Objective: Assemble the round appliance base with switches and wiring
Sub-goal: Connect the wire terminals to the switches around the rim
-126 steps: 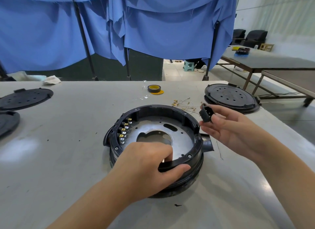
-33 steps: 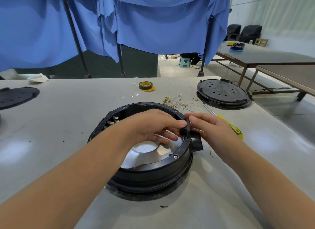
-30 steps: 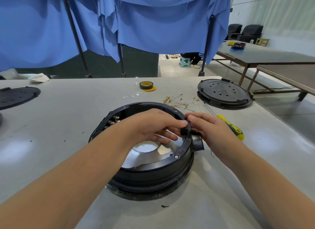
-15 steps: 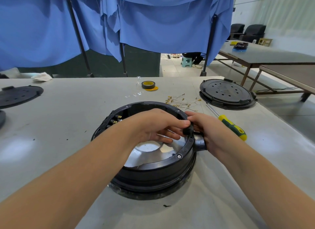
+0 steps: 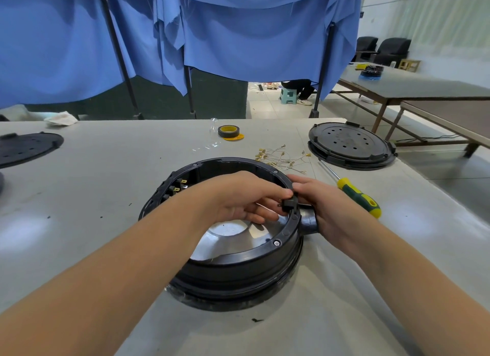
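Head view is showing left hand (image 5: pixel 238 199) fingertips and right hand (image 5: pixel 318 196) pinching a small switch (image 5: pixel 287 203) against the round base (image 5: pixel 238 270) rim; light, rigid, best gripped by its sides.

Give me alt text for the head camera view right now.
Both hands, left hand and right hand, pinch a small black switch at the right rim of a round black appliance base on a grey table. A screwdriver, loose wires and tape roll lie behind.
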